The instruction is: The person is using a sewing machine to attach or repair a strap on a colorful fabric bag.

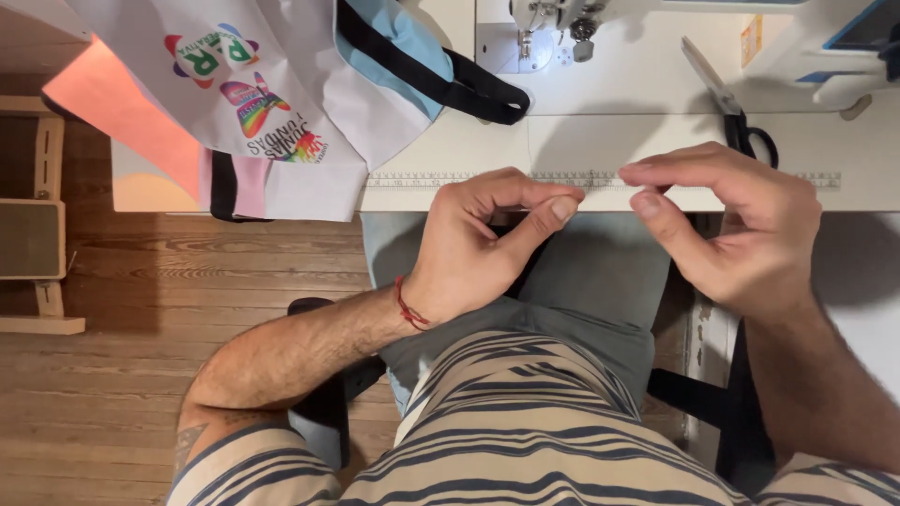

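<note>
My left hand (492,234) is held over my lap at the front edge of the white sewing table (600,141), thumb and forefinger pinched together. My right hand (741,225) is a little to its right, thumb and forefinger also pinched. The fingertips of both hands nearly meet; what they pinch is too thin to see, perhaps a thread. A red cord sits on my left wrist. Just behind the fingers runs a ruler strip (600,178) along the table edge.
A sewing machine (553,33) stands at the back of the table. Black-handled scissors (736,108) lie to its right. White printed bags with black straps (281,94) hang off the table's left end. A wooden frame (37,234) stands on the plank floor.
</note>
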